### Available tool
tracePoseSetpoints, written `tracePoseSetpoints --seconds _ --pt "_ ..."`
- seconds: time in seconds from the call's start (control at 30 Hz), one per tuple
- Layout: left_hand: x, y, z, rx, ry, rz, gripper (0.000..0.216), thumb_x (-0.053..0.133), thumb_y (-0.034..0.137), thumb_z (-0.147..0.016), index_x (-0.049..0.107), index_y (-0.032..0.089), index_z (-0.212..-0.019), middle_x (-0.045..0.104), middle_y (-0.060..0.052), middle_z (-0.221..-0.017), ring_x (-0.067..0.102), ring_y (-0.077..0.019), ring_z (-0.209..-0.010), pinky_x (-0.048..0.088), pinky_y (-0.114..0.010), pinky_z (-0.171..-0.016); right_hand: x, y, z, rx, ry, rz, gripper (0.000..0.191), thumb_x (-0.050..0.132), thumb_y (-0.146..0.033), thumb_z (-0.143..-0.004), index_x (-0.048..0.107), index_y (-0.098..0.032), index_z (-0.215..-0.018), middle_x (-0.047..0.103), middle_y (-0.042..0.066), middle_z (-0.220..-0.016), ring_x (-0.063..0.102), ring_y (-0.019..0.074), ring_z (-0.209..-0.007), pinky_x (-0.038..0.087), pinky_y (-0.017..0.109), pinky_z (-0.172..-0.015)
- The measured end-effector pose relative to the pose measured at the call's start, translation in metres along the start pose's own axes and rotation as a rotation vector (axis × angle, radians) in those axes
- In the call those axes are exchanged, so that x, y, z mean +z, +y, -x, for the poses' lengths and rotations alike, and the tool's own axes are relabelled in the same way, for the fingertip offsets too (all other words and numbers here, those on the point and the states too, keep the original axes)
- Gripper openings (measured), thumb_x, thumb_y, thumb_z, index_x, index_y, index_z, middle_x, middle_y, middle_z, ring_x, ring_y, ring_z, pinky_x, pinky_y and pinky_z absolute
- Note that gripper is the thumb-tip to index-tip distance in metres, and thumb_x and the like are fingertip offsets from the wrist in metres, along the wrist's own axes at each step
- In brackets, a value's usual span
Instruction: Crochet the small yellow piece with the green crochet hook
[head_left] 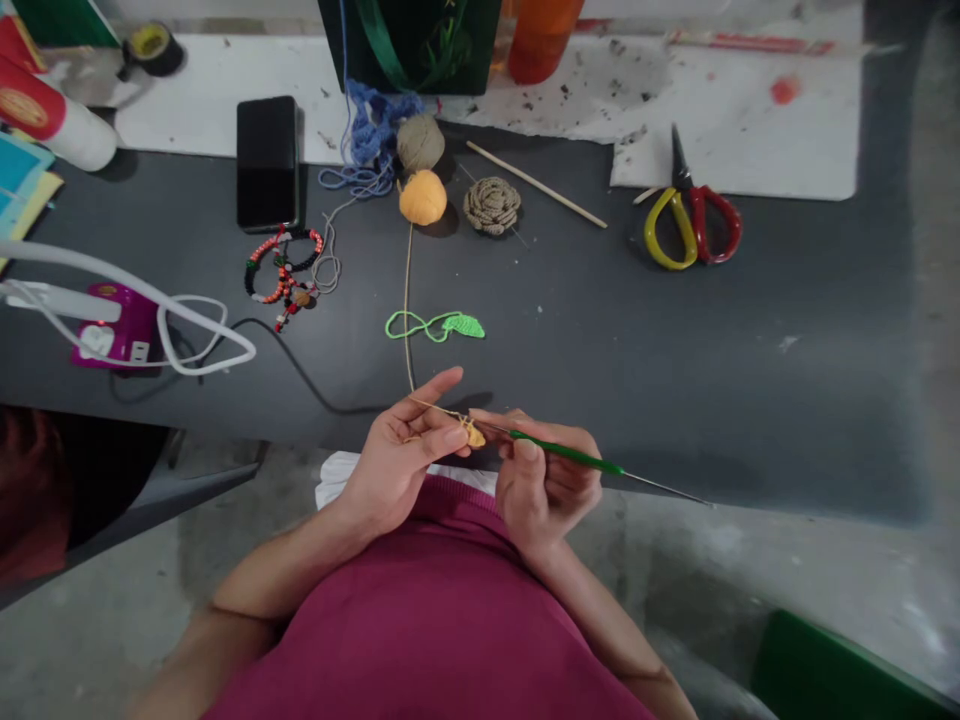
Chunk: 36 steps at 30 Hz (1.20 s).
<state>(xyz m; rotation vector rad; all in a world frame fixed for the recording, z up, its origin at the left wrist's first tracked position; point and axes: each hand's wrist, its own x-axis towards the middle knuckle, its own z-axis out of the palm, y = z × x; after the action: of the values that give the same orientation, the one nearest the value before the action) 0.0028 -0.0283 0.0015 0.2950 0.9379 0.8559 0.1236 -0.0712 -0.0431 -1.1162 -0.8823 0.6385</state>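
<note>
Between thumb and fingers, my left hand [405, 450] pinches a small yellow crochet piece [474, 434], its index finger stretched out with yarn running over it. My right hand [551, 475] grips a crochet hook [570, 453] with a green handle and metal ends; its tip meets the yellow piece. From there the yarn leads up the table to a yellow yarn ball [423, 197]. A green crocheted leaf shape [463, 325] with a loose tail lies just beyond my hands, its tail crossing the yarn. Farther back sits a brown crocheted rose [492, 205].
Scissors [694, 215] with yellow and red handles lie at right, near a wooden stick [536, 184]. A phone [268, 163], beaded bracelets [283, 265] and blue yarn [371, 125] lie at back left. Cables run from a purple power block [124, 325]. The grey table's [787, 420] near edge lies by my hands.
</note>
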Motion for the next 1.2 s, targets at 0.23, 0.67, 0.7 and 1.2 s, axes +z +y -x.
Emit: tracePoseSetpoints --seconds 0.23,0.67,0.7,1.2 --pt "-0.002 0.001 0.000 -0.011 -0.022 -0.016 0.044 0.096 0.025 -0.063 0.082 0.026 -0.105 0.071 0.006 -0.064 0.064 -0.0076 -0.063 0.051 -0.022 -0.071 -0.004 -0.006 -0.001 0.152 0.050 0.065 0.009 0.062 -0.036 -0.097 0.065 -0.028 -0.095 0.078 -0.003 -0.077 0.069 0.0131 -0.054 0.051 0.028 -0.049" --pt "-0.005 -0.005 0.002 -0.023 -0.145 -0.097 0.037 0.090 0.028 -0.071 0.082 0.029 -0.107 0.078 0.000 -0.080 0.068 -0.0134 -0.075 0.055 -0.035 -0.085 0.003 -0.009 -0.014 0.612 -0.122 -0.439 0.017 0.072 -0.047 -0.089 0.069 -0.030 -0.090 0.076 -0.007 -0.069 0.067 0.0121 -0.053 0.059 0.029 -0.058" --pt "-0.004 -0.005 0.002 -0.014 -0.132 -0.108 0.038 0.090 0.026 -0.071 0.082 0.030 -0.108 0.077 0.001 -0.081 0.067 -0.0122 -0.074 0.056 -0.034 -0.085 0.004 -0.007 -0.013 0.612 -0.111 -0.441 0.018 0.075 -0.047 -0.087 0.070 -0.030 -0.089 0.076 -0.007 -0.070 0.067 0.0120 -0.054 0.060 0.029 -0.060" --pt "-0.005 -0.003 0.001 0.093 -0.067 -0.244 0.051 0.089 0.025 -0.072 0.077 0.030 -0.122 0.076 0.000 -0.090 0.068 -0.0123 -0.087 0.055 -0.031 -0.095 0.004 -0.001 -0.015 0.475 -0.077 -0.394 0.003 0.074 -0.036 -0.091 0.075 -0.034 -0.092 0.079 -0.006 -0.083 0.074 0.0124 -0.069 0.059 0.027 -0.061"
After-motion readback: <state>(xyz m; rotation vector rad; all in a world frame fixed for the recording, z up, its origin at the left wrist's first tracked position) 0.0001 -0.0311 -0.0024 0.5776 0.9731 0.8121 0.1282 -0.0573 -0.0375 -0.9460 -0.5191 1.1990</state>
